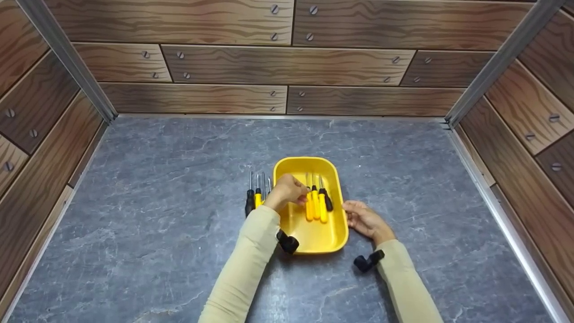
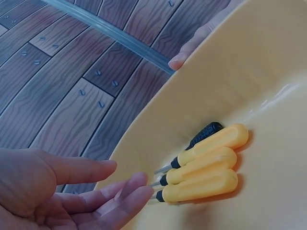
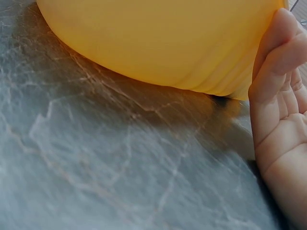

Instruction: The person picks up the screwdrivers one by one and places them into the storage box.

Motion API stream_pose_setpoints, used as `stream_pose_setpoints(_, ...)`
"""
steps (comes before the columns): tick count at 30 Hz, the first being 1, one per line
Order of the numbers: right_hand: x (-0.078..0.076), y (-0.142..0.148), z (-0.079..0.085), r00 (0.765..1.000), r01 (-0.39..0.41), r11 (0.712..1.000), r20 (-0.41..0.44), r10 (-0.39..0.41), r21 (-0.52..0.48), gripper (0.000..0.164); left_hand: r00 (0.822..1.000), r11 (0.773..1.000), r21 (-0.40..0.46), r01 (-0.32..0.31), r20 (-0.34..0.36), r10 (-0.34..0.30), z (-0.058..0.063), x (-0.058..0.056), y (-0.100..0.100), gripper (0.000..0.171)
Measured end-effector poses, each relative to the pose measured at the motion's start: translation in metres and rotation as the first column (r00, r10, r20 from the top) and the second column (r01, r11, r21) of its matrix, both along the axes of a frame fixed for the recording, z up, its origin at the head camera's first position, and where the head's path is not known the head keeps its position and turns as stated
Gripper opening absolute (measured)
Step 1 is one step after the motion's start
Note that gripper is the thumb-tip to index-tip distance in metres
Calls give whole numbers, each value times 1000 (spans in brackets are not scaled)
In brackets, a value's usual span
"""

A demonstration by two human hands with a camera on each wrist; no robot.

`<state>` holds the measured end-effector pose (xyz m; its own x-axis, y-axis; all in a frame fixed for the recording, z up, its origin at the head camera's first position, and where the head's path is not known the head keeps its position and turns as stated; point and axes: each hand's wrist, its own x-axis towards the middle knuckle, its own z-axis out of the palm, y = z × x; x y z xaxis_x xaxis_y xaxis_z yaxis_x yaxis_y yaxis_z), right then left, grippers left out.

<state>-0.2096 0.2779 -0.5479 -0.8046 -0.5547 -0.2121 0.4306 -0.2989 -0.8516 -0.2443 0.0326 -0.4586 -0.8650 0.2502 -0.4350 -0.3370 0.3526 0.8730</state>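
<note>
A yellow tray [image 1: 314,237] stands on the grey marbled surface. Inside it, three yellow-handled screwdrivers [image 1: 316,206] lie side by side, with a black-handled screwdriver [image 1: 329,202] at their right. My left hand [image 1: 289,190] reaches over the tray's left side, fingertips right by the shafts of the yellow screwdrivers; in the left wrist view its thumb stands apart from the fingers [image 2: 132,194] and nothing is between them. At the tray's right wall, my right hand [image 1: 365,220] touches the outside near the rim with its fingertips. More screwdrivers [image 1: 250,202] lie left of the tray, partly hidden by my left hand.
Wood-patterned panels [image 1: 287,63] enclose the surface at the back and both sides, with metal strips [image 1: 497,220] along the edges. Each wrist carries a small black camera mount [image 1: 287,242]. Grey surface [image 1: 157,202] extends to the left and right of the tray.
</note>
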Motion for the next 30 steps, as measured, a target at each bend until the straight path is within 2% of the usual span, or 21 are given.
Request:
stream_pose_setpoints(8, 1, -1, 2, 1000, -7, 1000, -4, 7, -23, 31, 1000, 1000, 10, 5, -2, -5, 0, 3, -5, 22)
stream_pose_setpoints(17, -1, 0, -3, 1000, 2, 1000, 1, -2, -4, 29, 996, 999, -16, 36, -82, -37, 0, 12, -15, 25)
stream_pose_setpoints(30, -1, 1, -4, 1000, -7, 1000, -23, 7, -11, 32, 988, 999, 45, 5, -152, 2, 1, 21, -35, 25)
